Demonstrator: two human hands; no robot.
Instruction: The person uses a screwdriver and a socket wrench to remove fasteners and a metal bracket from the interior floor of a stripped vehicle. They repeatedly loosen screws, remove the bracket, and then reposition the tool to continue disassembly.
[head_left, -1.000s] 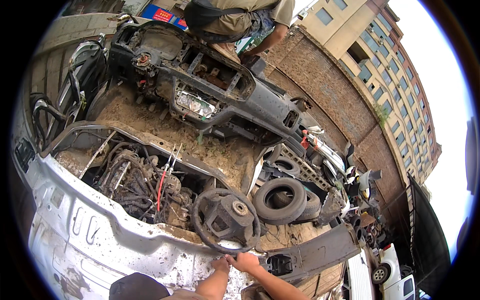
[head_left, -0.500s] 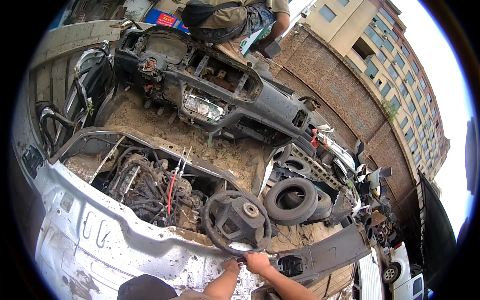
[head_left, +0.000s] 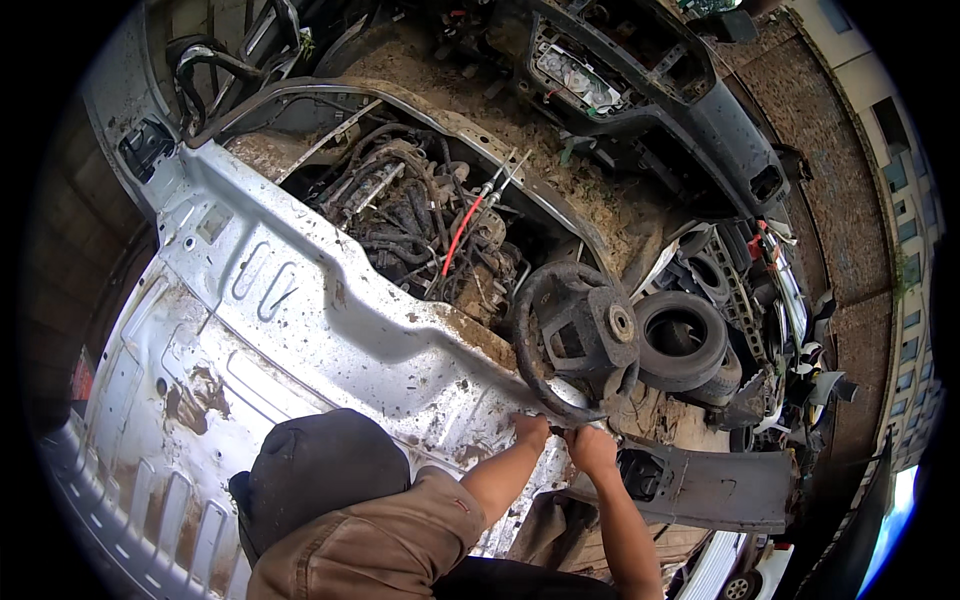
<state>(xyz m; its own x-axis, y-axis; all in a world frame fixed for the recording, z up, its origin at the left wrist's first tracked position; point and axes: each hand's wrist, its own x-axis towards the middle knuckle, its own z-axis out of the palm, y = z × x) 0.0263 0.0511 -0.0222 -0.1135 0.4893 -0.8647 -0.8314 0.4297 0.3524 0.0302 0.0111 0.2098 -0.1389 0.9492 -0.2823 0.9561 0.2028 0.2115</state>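
Note:
Below the lower rim of a black steering wheel [head_left: 527,350], my two hands are close together. My left hand [head_left: 531,430] is closed, and my right hand [head_left: 592,448] is curled into a fist just beside it. A small dark piece shows between them, but my fingers hide most of it and I cannot make out its kind. The wheel's centre cover is off its front, leaving a bare hub. Brown cloth covers my left upper arm, and a rounded dark cloth shape [head_left: 330,480] lies left of it.
A dirty silver floor panel [head_left: 370,375] spreads left. Beyond it lie a tangle of engine parts [head_left: 400,205] with a red cable [head_left: 460,235], and a stripped dashboard [head_left: 640,110] on soil. Old tyres [head_left: 680,340] and a grey trim panel [head_left: 730,490] are to the right.
My view has tipped downward, so the person on the dashboard is mostly out of sight and more of my arms shows. My hands stay closed just below the wheel.

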